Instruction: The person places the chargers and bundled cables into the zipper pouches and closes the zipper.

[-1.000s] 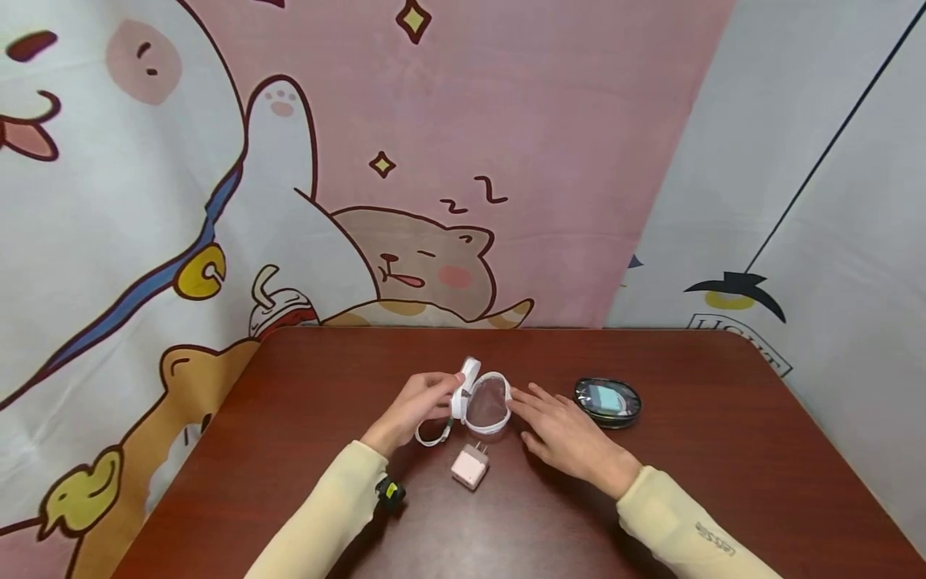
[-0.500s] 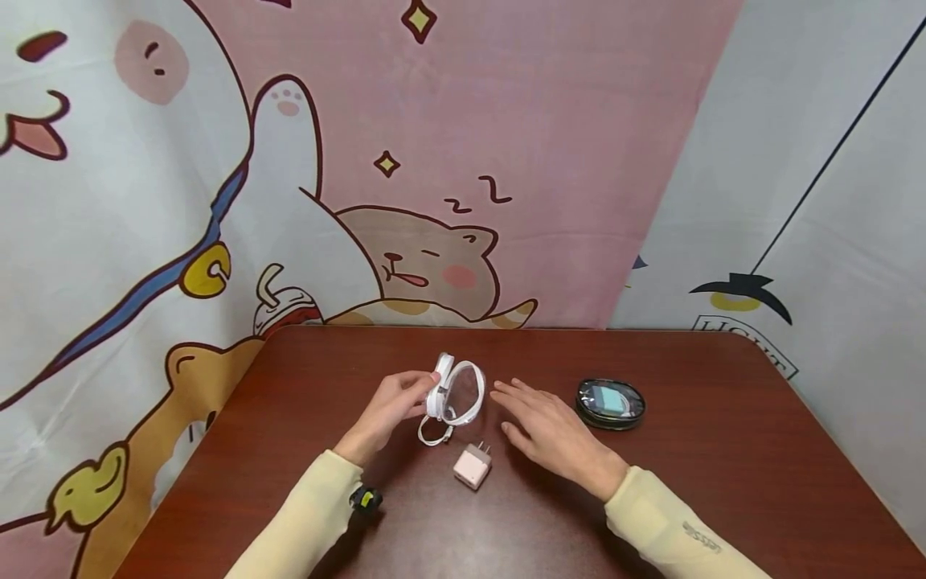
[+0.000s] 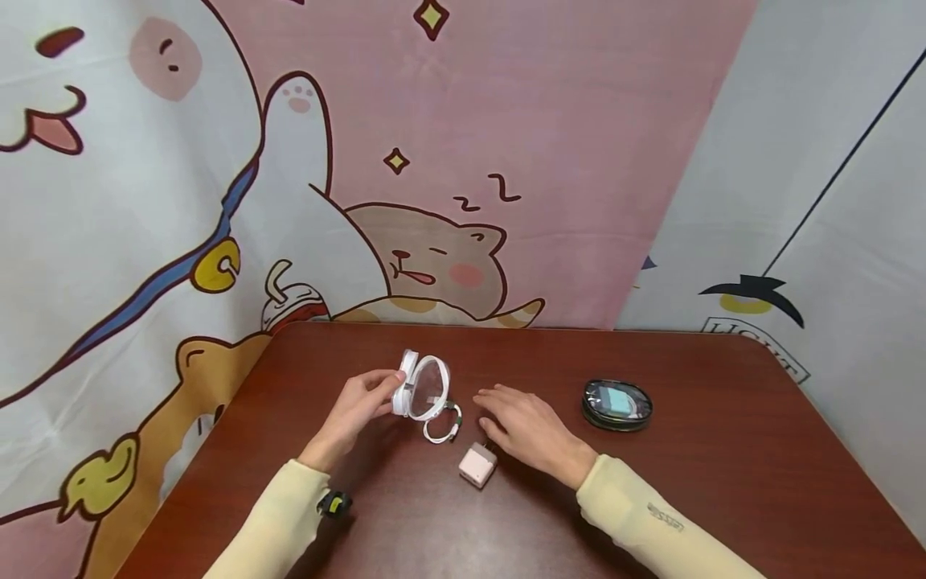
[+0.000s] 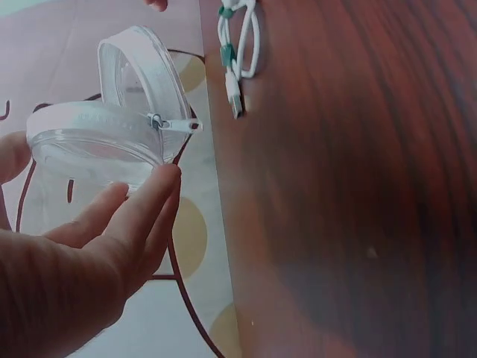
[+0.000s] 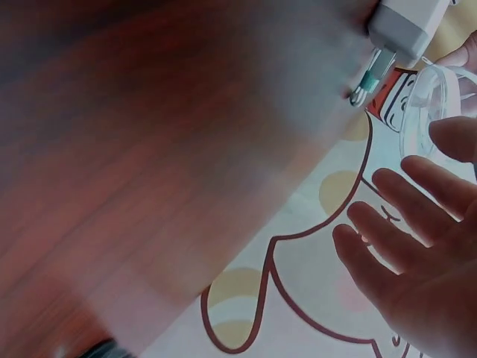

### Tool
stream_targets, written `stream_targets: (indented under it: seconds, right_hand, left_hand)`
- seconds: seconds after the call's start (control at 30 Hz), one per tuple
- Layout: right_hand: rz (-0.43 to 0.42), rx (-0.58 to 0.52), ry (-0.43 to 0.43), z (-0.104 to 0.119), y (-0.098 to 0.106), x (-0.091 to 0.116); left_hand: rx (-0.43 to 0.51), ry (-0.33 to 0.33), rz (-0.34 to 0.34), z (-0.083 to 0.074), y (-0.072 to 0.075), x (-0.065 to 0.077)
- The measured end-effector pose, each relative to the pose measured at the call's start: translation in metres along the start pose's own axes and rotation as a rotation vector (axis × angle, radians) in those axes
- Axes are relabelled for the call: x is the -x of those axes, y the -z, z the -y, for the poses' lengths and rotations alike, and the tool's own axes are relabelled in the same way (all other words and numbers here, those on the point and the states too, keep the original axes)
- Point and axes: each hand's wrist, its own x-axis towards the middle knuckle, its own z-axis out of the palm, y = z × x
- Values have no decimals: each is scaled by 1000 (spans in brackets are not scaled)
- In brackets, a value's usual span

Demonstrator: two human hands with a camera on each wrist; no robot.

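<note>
My left hand grips a small clear zip case with white trim by its side. Its lid stands unzipped and swung open, and the zipper pull hangs at the hinge side. A coiled white USB cable with green ties lies on the table just in front of the case. My right hand hovers close over the table with relaxed fingers and holds nothing. Near its thumb sits a pink and grey plug charger, prongs pointing away from me.
To the right, a black-rimmed clear case with a light blue item inside rests on the brown table. A printed cartoon cloth hangs behind the table's far edge.
My left hand has carried the open case leftward, away from my right hand. The cable now shows right of the case instead of left. My right hand has shifted left toward the charger.
</note>
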Motion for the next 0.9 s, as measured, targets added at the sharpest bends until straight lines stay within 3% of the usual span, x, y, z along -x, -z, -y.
stream_targets:
  seconds: [0.23,0.7,0.9]
  right_hand:
    - [-16,-2,-101,7,-10,-20]
    - [9,-26,-162,15,-33,-48]
    - [36,-13,-207,16,-41,-55]
  left_hand:
    - [-12,13,-36,4,10,5]
    - [-32,45,-81,17,27,14]
    - [-8,30,-88,18,30,16]
